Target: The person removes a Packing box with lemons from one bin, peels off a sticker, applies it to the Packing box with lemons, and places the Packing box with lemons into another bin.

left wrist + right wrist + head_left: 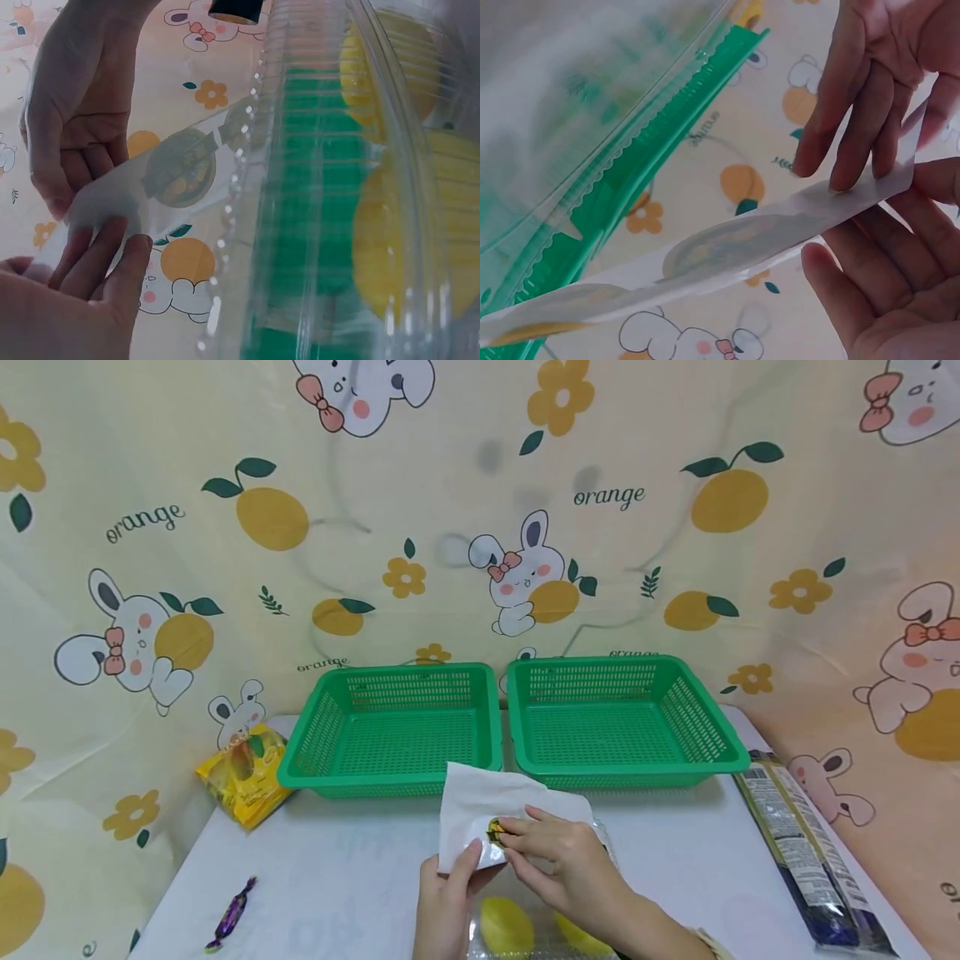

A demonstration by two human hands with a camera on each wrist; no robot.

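Fingertips of the right hand (pixel 566 852) are set against a yellow-and-black sticker (pixel 492 832); whether it is pinched cannot be told. Its white sheet (pixel 517 793) is pinched by the left hand (pixel 453 889) over a clear container (pixel 543 917), best kept taut for slow peeling. Inside, 2 yellow objects (pixel 507 927) are partly cut off.

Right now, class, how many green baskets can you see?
2: the left green basket and the right green basket, side by side at the back of the table.
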